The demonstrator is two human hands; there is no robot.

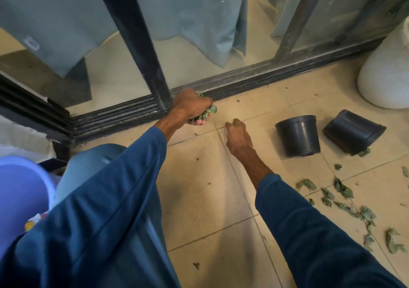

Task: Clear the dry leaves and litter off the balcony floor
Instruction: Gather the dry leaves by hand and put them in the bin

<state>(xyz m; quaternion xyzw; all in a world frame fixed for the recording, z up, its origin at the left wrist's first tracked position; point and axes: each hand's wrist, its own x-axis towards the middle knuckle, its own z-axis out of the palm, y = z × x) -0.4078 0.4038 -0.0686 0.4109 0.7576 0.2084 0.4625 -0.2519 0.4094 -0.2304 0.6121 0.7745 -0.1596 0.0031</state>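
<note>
My left hand (190,106) grips a bunch of dry green leaves (208,111) just above the beige tiled floor (199,188), close to the dark sliding-door track (243,77). A short way to its right, my right hand (238,136) reaches down to the tile with curled fingers; I cannot tell whether they pinch anything. More dry leaves on thin stems (345,201) lie scattered over the tiles at the right. Small crumbs of leaf (196,265) dot the floor near me.
Two black plastic plant pots lie tipped over on the tiles, one (298,136) upside down, the other (354,130) on its side. A white sack (385,75) stands at far right. A purple bucket (20,197) sits at my left, by my knee.
</note>
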